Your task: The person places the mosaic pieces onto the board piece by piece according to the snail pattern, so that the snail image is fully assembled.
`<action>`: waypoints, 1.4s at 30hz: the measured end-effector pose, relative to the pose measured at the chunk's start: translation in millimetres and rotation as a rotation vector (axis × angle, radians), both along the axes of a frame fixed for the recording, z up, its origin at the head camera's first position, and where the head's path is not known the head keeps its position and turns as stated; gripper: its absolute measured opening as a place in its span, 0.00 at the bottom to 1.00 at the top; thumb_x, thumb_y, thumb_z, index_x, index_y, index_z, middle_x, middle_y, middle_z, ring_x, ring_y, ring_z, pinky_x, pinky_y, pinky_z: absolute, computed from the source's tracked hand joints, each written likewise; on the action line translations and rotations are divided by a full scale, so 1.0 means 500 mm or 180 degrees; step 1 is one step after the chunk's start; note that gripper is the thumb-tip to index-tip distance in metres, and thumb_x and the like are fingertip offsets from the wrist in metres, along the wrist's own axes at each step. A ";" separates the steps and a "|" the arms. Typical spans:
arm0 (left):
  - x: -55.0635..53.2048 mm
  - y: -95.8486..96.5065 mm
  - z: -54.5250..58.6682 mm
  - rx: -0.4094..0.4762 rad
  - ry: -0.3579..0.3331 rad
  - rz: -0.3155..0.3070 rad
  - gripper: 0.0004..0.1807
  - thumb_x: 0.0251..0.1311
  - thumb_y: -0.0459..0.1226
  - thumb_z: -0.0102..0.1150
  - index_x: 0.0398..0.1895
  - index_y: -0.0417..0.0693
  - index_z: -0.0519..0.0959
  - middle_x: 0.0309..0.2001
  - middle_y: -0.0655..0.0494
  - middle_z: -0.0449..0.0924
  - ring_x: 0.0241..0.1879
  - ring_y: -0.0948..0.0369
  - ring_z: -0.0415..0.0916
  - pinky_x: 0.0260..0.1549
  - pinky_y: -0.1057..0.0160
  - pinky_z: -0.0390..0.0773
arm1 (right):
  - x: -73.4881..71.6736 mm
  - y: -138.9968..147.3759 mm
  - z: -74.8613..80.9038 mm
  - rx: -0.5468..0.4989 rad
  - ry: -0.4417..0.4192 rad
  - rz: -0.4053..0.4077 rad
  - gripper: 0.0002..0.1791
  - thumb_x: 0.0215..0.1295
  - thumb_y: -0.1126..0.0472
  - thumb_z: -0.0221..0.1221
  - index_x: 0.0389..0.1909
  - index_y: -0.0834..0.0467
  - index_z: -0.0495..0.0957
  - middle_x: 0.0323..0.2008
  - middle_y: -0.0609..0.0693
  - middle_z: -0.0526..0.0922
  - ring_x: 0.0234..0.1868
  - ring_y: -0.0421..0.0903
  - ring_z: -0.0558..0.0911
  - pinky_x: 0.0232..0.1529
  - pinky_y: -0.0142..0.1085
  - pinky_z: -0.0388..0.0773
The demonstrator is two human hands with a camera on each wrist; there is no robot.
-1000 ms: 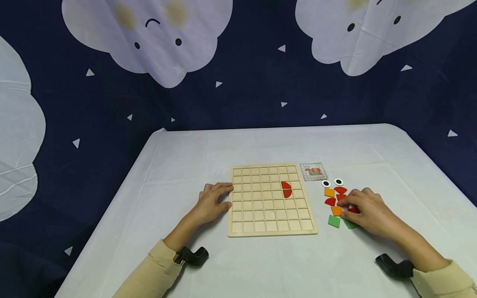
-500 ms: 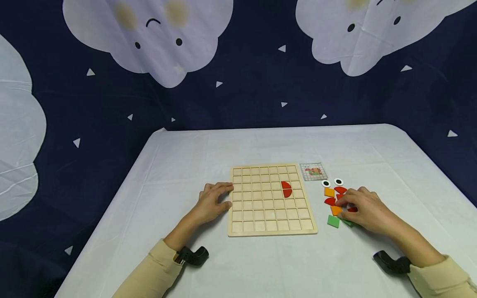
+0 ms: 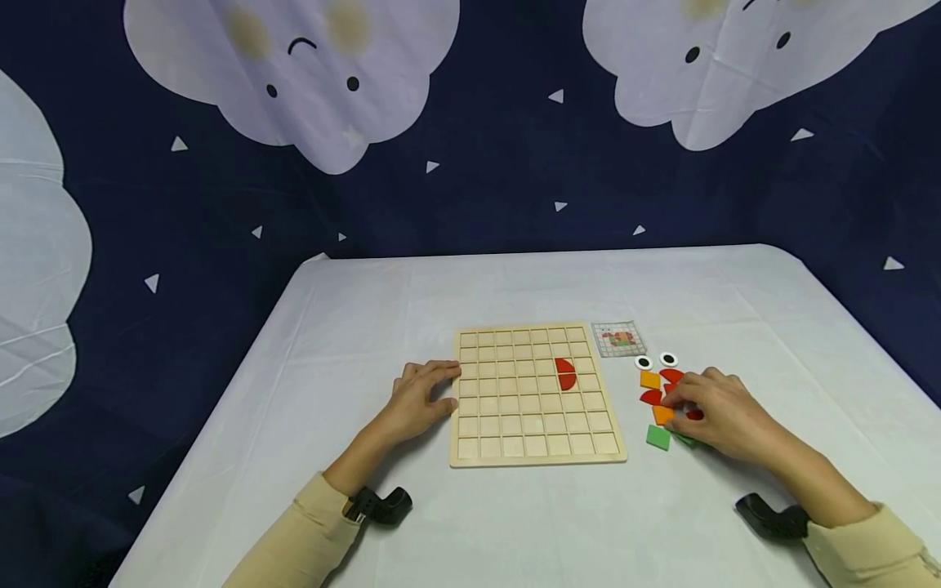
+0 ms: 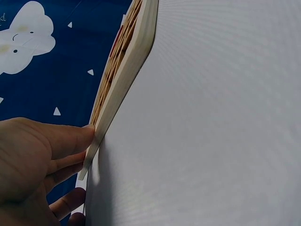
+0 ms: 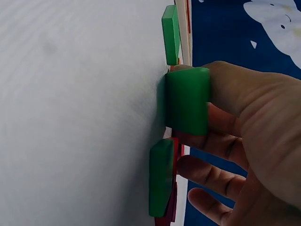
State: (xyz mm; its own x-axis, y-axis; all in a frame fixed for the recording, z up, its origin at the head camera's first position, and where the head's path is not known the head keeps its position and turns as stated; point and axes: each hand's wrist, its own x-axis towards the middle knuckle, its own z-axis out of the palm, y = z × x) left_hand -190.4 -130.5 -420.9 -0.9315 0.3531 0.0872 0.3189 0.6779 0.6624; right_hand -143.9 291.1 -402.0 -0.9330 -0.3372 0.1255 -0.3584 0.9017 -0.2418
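My left hand (image 3: 415,402) rests at the left side of a pale wooden grid board (image 3: 524,402), thumb and fingertips touching its edge (image 4: 123,80). Two red quarter-round tiles (image 3: 567,381) sit in neighbouring cells towards the board's right. To the right, my right hand (image 3: 720,415) is over a group of loose tiles. In the right wrist view it pinches a green tile (image 5: 188,101), tilted up off the cloth, between thumb and fingers. Another green tile (image 5: 161,176) lies beside it, and a third green tile (image 3: 657,437) is left of the hand. My fingers partly hide several red tiles.
A small pattern card (image 3: 618,339) lies by the board's upper right corner. Near it are two round eye pieces (image 3: 667,359), an orange tile (image 3: 650,379) and another orange tile (image 3: 663,415). White cloth (image 3: 367,318) covers the table; a dark blue curtain (image 3: 500,204) hangs behind.
My right hand has shifted slightly left over the loose tiles, covering more of the green tile beneath it. The left hand and the board have stayed put.
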 end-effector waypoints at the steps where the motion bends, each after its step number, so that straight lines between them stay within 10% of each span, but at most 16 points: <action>1: 0.000 0.000 0.000 -0.0003 0.0000 0.0002 0.26 0.55 0.37 0.63 0.60 0.47 0.74 0.64 0.59 0.70 0.55 0.54 0.61 0.51 0.50 0.56 | 0.000 0.000 0.000 -0.0001 0.0009 0.0005 0.09 0.47 0.55 0.70 0.31 0.51 0.84 0.34 0.46 0.82 0.39 0.48 0.72 0.37 0.39 0.59; 23: 0.002 0.004 0.003 -0.0029 0.0020 0.0047 0.26 0.54 0.37 0.64 0.59 0.47 0.75 0.64 0.59 0.70 0.53 0.55 0.61 0.49 0.51 0.56 | -0.087 -0.132 0.032 -0.0591 0.0316 0.0358 0.11 0.51 0.60 0.66 0.37 0.57 0.84 0.39 0.51 0.83 0.44 0.50 0.73 0.48 0.47 0.63; 42: 0.001 0.001 0.000 -0.0014 -0.0007 0.0034 0.26 0.55 0.37 0.63 0.60 0.48 0.75 0.64 0.60 0.70 0.52 0.57 0.61 0.50 0.52 0.55 | -0.170 -0.242 0.027 -0.0448 -0.0155 0.0420 0.11 0.53 0.51 0.67 0.36 0.51 0.85 0.35 0.45 0.80 0.38 0.45 0.70 0.39 0.38 0.63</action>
